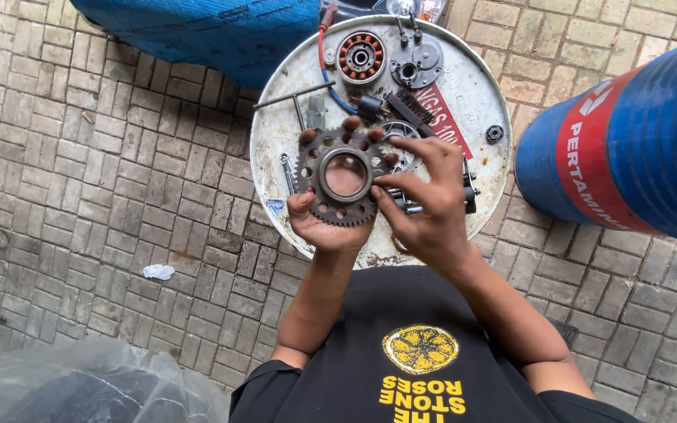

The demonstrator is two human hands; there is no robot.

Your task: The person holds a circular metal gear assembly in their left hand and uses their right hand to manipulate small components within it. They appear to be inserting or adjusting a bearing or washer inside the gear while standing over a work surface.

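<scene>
My left hand (pixel 324 223) holds a rusty toothed sprocket gear (pixel 344 175) with a wide round hub hole, palm under it, fingertips curled over its far rim. My right hand (pixel 425 200) touches the gear's right edge, thumb and fingers pinching at the rim, with a small metal part beneath the fingers. Both hands hover over a white round drum top (pixel 464 110) that serves as a work surface.
On the drum top lie a copper-wound stator (pixel 360 57), a grey cover plate (pixel 419 64), a black brush (pixel 409 108), a T-handle wrench (pixel 295 98), a nut (pixel 494 132) and a red-blue cable. A blue drum with a red band (pixel 628 149) lies at the right; blue tarp at the top; plastic sheet lower left; brick paving.
</scene>
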